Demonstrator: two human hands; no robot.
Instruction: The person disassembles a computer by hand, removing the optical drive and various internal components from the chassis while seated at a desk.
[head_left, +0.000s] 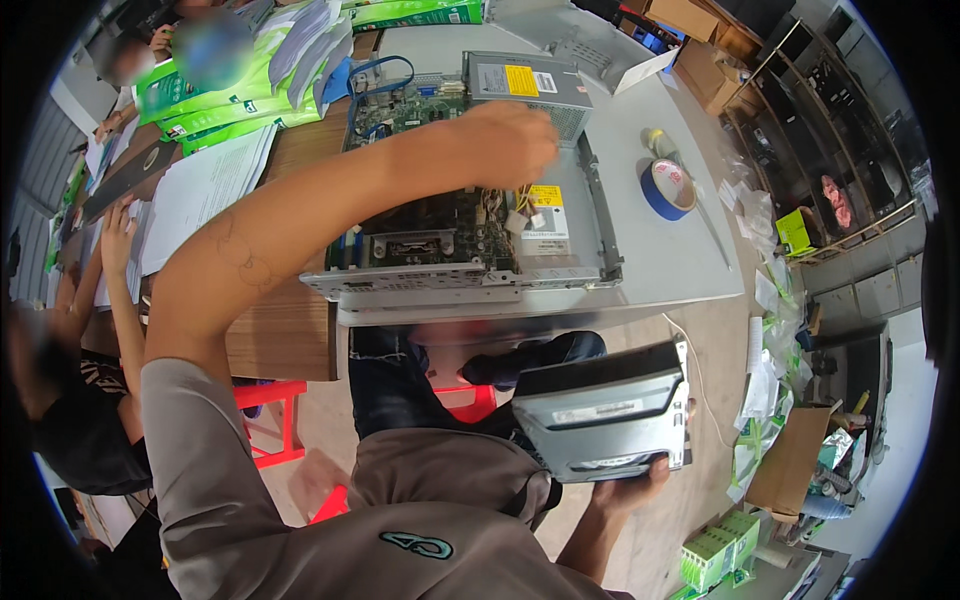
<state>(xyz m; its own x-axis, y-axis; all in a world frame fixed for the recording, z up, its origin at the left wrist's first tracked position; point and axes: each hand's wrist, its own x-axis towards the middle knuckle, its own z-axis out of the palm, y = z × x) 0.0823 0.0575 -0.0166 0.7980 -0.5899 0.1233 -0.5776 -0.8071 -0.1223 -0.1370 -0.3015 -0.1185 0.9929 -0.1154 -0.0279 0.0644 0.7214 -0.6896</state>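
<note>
An opened desktop computer case (458, 278) lies on the table in front of me. My left hand (518, 146) reaches over it with fingers curled, beside the silver power supply (497, 80). What these fingers hold, if anything, is hidden. Just below them hang yellow wires with white plugs (526, 218). Part of the green circuit board (425, 112) shows behind my forearm. Off the table's near edge, my right hand (632, 488) grips a silver metal drive cage (590, 425) with a dark top, tilted, from its lower right side.
Right of the case lie a roll of blue tape (668, 190) and a screwdriver (660, 143). A metal cover panel (605, 55) rests behind. Green packages (225, 105) and papers (208, 195) occupy the left. Another person's hand (118, 235) is on that side. A red stool (275, 425) stands below.
</note>
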